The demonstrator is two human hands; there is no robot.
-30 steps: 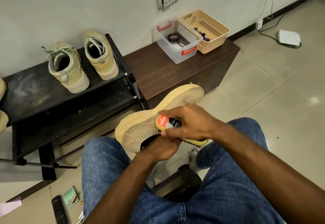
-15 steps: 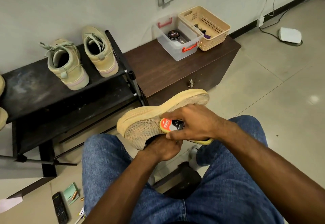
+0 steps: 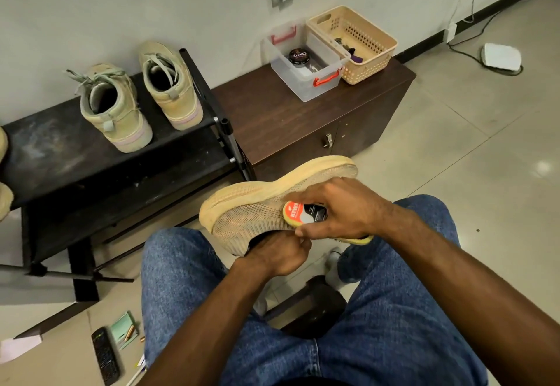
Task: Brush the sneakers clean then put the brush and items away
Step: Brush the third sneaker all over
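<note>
While the left hand (image 3: 277, 257) grips the tan mesh sneaker (image 3: 266, 201), the right hand (image 3: 342, 210) holds the yellow-backed brush (image 3: 306, 214) against it: brushing step; next, stroke along the upper.

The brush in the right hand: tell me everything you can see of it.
The brush is an oval shoe brush with a yellow body and a red, white and black label on its back. The right hand grips it from above, covering most of it; only both ends show. It lies pressed against the mesh side of the tan sneaker. Its bristles are hidden.
</note>
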